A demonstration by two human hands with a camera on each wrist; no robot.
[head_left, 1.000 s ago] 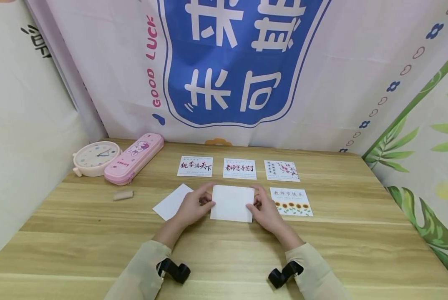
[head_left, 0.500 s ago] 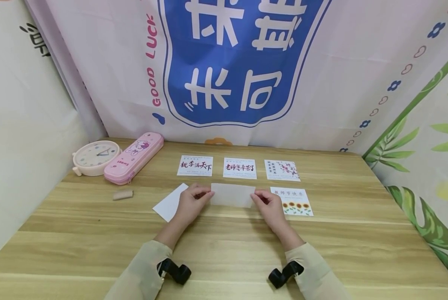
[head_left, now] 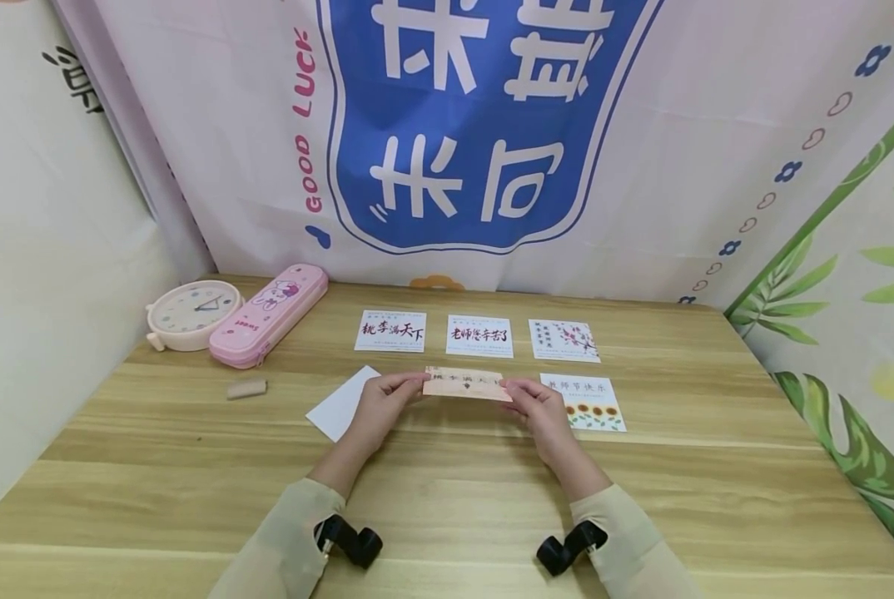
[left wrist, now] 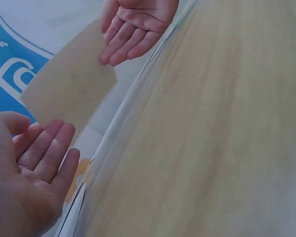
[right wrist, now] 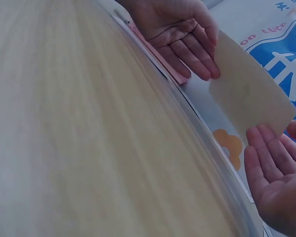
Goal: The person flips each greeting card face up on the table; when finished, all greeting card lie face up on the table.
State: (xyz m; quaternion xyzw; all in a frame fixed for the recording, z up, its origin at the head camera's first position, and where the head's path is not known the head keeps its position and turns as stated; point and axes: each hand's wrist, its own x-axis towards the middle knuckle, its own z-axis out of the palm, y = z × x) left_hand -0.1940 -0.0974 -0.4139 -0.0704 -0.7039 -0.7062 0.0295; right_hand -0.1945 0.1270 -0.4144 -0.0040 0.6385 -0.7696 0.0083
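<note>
A beige printed card (head_left: pixel 465 383) with dark lettering is held up off the table between both hands, its printed face turned to the head view. My left hand (head_left: pixel 382 412) pinches the card's left end between thumb and fingers. At its right end my right hand (head_left: pixel 544 416) does the same. Both wrist views show the card's plain underside (left wrist: pixel 74 81), with the fingers stretched out beneath it. Partly behind the left hand lies a blank white card (head_left: pixel 340 408). A sunflower card (head_left: pixel 593 408) lies just right of the right hand, which covers its left edge.
Farther back, three printed cards lie in a row: the left one (head_left: pixel 389 342), the middle one (head_left: pixel 480 347) and the right one (head_left: pixel 544 351). A pink pencil case (head_left: pixel 270 316), a round clock (head_left: pixel 192 316) and a small tan block (head_left: pixel 247 388) are at the left.
The held card has tilted from showing its blank white side, through a narrow view, to showing its beige printed side. Both hands keep hold of its ends.
</note>
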